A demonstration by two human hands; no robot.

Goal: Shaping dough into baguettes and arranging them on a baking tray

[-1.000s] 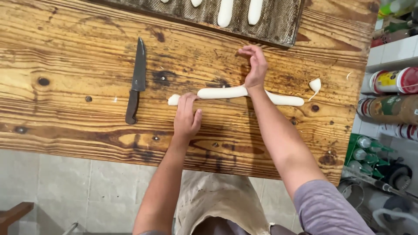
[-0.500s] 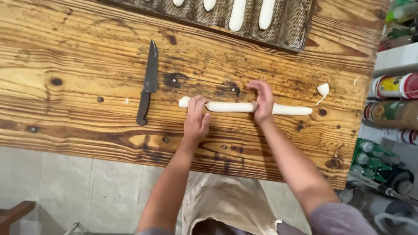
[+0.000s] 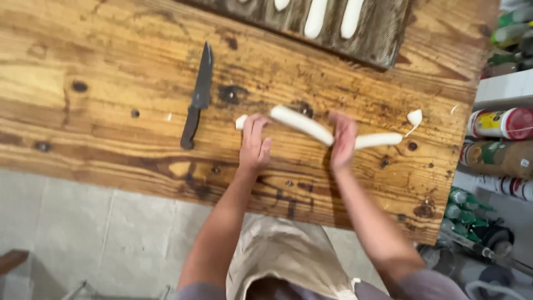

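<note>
A wooden table (image 3: 111, 83) carries all items. Near its middle lies a long roll of dough (image 3: 302, 125), running left to right. The left hand (image 3: 254, 143) rests on the roll's left portion, a short end of dough showing just left of the fingers. The right hand (image 3: 342, 140) sits on the roll right of centre, with the remainder extending to the right beyond it. A small scrap of dough (image 3: 415, 117) lies apart, just past the roll's right end. A knife (image 3: 198, 95) lies left of the hands (blade pointing away from the person). At the far edge sits a baking tray (image 3: 383, 33) holding shaped dough pieces (image 3: 315, 18). Right of the table stand shelves with containers (image 3: 502, 123).
</note>
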